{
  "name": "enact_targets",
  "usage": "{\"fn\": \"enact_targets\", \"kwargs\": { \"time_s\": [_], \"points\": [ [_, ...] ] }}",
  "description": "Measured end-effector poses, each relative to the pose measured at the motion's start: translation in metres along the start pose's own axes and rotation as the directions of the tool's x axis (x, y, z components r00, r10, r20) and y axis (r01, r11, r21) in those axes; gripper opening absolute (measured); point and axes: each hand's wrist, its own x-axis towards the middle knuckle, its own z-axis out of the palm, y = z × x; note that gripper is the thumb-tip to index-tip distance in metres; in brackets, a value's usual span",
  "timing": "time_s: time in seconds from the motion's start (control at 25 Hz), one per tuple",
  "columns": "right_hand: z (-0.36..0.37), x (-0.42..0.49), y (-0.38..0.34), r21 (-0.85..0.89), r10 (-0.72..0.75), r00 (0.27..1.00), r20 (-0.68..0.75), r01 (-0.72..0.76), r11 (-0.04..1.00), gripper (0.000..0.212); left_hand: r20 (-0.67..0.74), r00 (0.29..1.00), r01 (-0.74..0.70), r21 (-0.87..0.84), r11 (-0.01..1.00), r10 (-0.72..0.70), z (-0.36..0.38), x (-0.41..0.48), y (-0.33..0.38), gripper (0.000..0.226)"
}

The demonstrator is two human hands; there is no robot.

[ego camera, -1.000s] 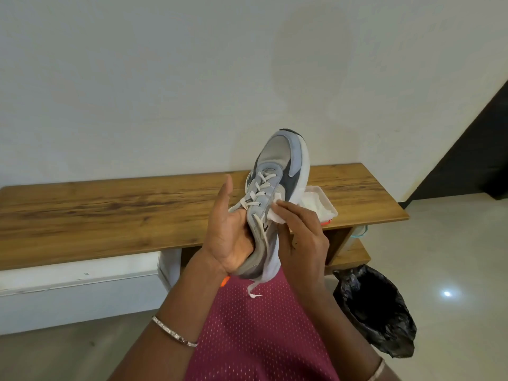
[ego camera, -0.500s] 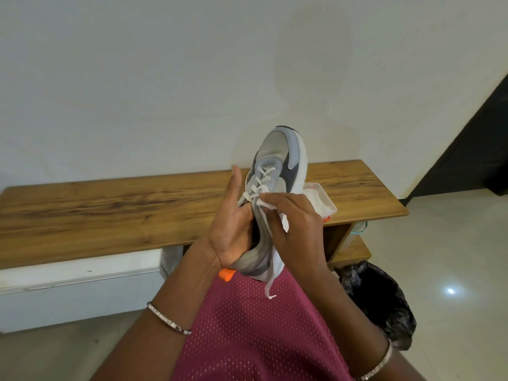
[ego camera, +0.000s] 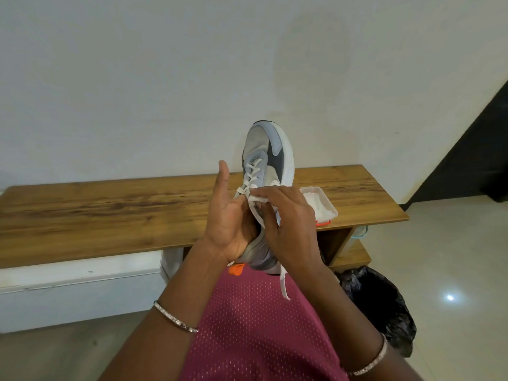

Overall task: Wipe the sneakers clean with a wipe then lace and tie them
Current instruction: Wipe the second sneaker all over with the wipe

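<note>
- The sneaker's (ego camera: 268, 158) heel end was hidden behind the left grip (ego camera: 228, 224) and the right grip (ego camera: 291, 229).
- The wipe (ego camera: 275, 215) was almost wholly covered by the right grip's fingers.
- Right of the sneaker, the right grip hid the white tub's (ego camera: 321, 200) near corner.
- Below the sneaker, an orange piece (ego camera: 237, 269) showed only partly and could not be identified.
- Far left of the sneaker, the picture's edge cut off the worktop (ego camera: 110, 210).

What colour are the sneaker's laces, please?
The laces are white, clearest in the head view.

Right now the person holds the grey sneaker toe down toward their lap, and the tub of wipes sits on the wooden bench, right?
Not quite. The head view shows the grey sneaker held toe up, toward the wall. The tub of wipes does sit on the wooden bench.
</note>
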Motion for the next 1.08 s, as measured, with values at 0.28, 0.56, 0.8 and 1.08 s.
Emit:
{"fn": "enact_targets", "kwargs": {
  "time_s": [0.28,0.56,0.8,1.08],
  "points": [
    [-0.002,-0.046,-0.007,-0.006,-0.105,0.992,0.066,0.105,0.994,0.026,-0.011,0.999,-0.041,0.038,0.998,0.041,-0.013,0.008,0.007,0.105],
    [0.008,-0.012,0.000,0.035,-0.050,0.999,-0.004,0.050,0.998,0.017,-0.023,0.999,-0.041,-0.020,0.999,0.040,-0.008,0.004,0.001,0.101],
    [0.002,-0.055,-0.007,0.112,-0.002,1.000,0.027,-0.001,0.994,0.024,-0.078,0.993,-0.086,-0.005,0.996,0.086,-0.021,0.001,0.014,0.098],
    [0.003,-0.030,-0.001,0.056,0.015,0.998,-0.057,-0.012,0.998,0.022,0.004,0.998,-0.057,-0.062,0.996,0.057,-0.015,0.003,0.013,0.095]
  ]
}}
